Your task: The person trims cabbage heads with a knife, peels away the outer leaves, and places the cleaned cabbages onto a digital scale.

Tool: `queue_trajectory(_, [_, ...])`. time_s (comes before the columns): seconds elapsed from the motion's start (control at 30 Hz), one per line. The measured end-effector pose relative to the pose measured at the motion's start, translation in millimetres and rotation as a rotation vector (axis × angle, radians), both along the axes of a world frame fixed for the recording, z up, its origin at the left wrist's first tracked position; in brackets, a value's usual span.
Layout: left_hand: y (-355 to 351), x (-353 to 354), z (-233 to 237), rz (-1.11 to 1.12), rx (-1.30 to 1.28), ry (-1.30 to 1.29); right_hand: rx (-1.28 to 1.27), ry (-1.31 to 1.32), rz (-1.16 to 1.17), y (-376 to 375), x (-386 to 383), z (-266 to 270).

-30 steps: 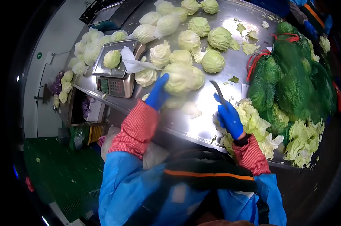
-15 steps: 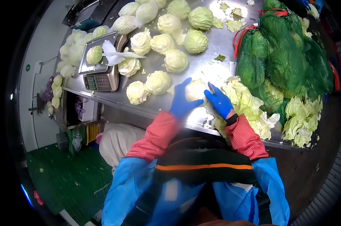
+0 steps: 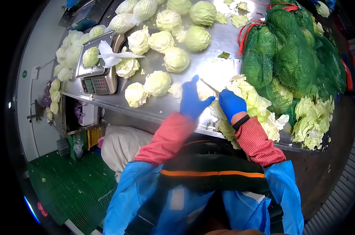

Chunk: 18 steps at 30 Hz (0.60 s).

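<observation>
Near the desk's (image 3: 161,112) front edge, the left hand (image 3: 193,101) has its fingers wrapped round a cabbage (image 3: 205,93). The right hand (image 3: 231,103) grips a knife (image 3: 209,85), blade at the cabbage's top, beside loose leaves (image 3: 257,102).

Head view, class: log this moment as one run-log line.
blue-gloved left hand: grips pale green cabbage head | blue-gloved right hand: holds thin metal knife at it | surface: steel table | beside: green net sack
</observation>
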<state>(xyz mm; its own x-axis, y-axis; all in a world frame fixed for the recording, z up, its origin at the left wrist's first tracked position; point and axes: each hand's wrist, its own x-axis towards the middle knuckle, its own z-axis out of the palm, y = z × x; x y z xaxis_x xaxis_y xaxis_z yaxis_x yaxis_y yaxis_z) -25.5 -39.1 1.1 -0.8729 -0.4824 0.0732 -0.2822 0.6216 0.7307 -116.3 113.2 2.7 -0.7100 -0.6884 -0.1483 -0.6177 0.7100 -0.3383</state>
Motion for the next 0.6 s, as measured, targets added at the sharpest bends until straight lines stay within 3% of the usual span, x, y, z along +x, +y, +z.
queue_trajectory(0.07, [6.0,2.2,-3.7,-0.015,-0.084,0.031,-0.018,0.021,-0.008,0.7,-26.1,-30.4])
queue_trajectory(0.17, [2.1,3.5,-2.2,-0.044,-0.061,0.064,-0.103,0.057,-0.005,-6.0,-48.6,-6.8])
queue_trajectory(0.2, [-1.3,6.9,-2.3,-0.045,0.004,0.065,-0.192,0.034,0.153,-5.4,-44.4,17.7])
queue_trajectory(0.23, [-2.7,8.6,-1.8,-0.044,0.071,0.077,-0.025,-0.162,0.022,-18.9,-41.1,20.8])
queue_trajectory(0.33, [-8.2,14.1,2.7,-0.123,0.088,0.182,-0.373,-0.079,-0.187,-29.6,-22.8,16.6])
queue_trajectory(0.4, [-15.0,23.2,-0.8,-0.179,0.053,0.233,-0.303,-0.198,-0.184,-31.5,-38.6,-9.8])
queue_trajectory(0.47, [-16.3,33.2,-12.2,-0.126,0.321,0.268,-0.247,-0.275,-0.178,-28.6,-48.5,-19.1])
queue_trajectory(0.5, [-16.4,37.5,-14.3,-0.098,0.455,0.287,-0.274,-0.195,-0.165,-25.3,-49.0,-22.3])
queue_trajectory(0.6, [-8.9,37.8,22.1,0.095,0.898,0.473,-0.072,-0.162,-0.204,-5.6,-53.9,-23.7])
